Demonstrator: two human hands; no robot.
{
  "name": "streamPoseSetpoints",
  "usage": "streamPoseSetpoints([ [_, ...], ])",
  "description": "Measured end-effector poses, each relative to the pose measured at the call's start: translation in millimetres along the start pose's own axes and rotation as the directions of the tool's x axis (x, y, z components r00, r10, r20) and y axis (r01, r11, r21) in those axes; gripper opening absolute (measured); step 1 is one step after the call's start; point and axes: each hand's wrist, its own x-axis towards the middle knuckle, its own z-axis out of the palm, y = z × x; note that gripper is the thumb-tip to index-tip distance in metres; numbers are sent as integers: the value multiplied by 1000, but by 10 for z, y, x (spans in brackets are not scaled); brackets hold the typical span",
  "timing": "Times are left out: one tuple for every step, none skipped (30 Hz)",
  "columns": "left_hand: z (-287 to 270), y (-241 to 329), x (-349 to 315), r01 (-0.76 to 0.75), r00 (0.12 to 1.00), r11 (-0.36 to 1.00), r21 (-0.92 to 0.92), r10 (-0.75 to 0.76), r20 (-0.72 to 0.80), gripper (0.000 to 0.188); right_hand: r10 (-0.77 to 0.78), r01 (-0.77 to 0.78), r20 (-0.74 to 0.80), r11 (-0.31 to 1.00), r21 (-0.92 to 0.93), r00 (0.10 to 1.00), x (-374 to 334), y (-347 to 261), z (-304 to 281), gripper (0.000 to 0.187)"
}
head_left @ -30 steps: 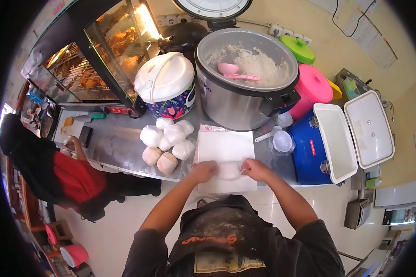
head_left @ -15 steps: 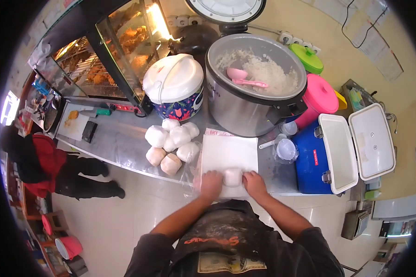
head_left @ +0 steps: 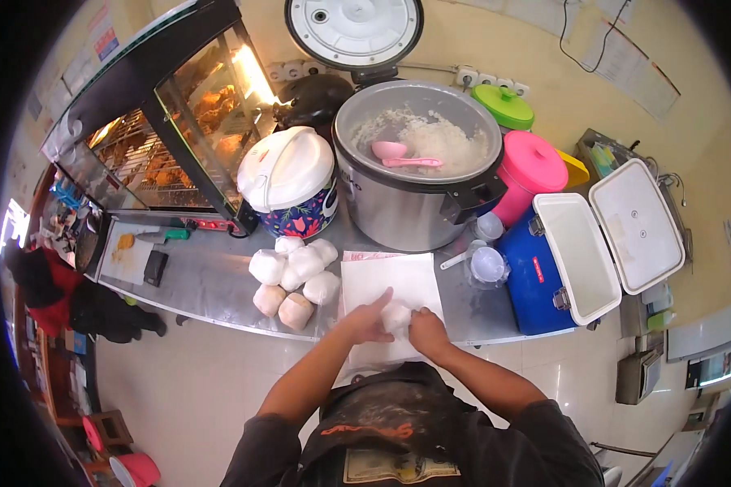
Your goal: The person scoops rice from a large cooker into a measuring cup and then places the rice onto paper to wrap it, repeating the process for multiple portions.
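Note:
A small white paper parcel (head_left: 396,317) is between my two hands, at the front end of a stack of white paper sheets (head_left: 388,280). My left hand (head_left: 369,319) cups its left side, one finger stretched up along it. At its right side my right hand (head_left: 428,331) is closed in a fist, gripping the parcel's edge. What is inside the paper is hidden. To the left lies a pile of several similar rounded white parcels (head_left: 304,264), a few showing a brownish tint.
Behind the sheets stands a large open rice cooker (head_left: 406,207) holding rice and a pink scoop (head_left: 390,150). A lidded floral container (head_left: 288,174) and a heated food cabinet (head_left: 150,105) stand left; an open blue cooler (head_left: 532,276) and clear cups (head_left: 487,264) right. Another person (head_left: 89,300) is at far left.
My left hand has turned, with a finger now pointing up beside the parcel; my right hand has closed at its edge. The parcel looks more bunched up. The view has shifted.

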Motion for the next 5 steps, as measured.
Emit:
streamPoseSetpoints([
  [12, 57, -25, 58, 998, 964, -259, -56, 18, 70, 23, -23, -2, 1000, -10, 1000, 4, -51, -11, 18],
  [-278, -307, 361, -114, 992, 983, -145, 121, 40, 77, -46, 47, 8, 998, -43, 999, 26, -220, 63, 22],
  [-467, -604, 785, -292, 953, 956, -22, 293, 78, 87, -69, 68, -25, 998, -17, 997, 19, -289, 70, 27],
  [-301, -613, 878, -314, 943, 947, -69, 319, 90, 88, -35, 36, -68, 999, 2, 997, -31, -185, 71, 32],
  [-274, -566, 903, -309, 944, 950, -49, 313, 102, 88, -33, 36, -103, 999, 28, 994, -69, -177, 82, 38],
])
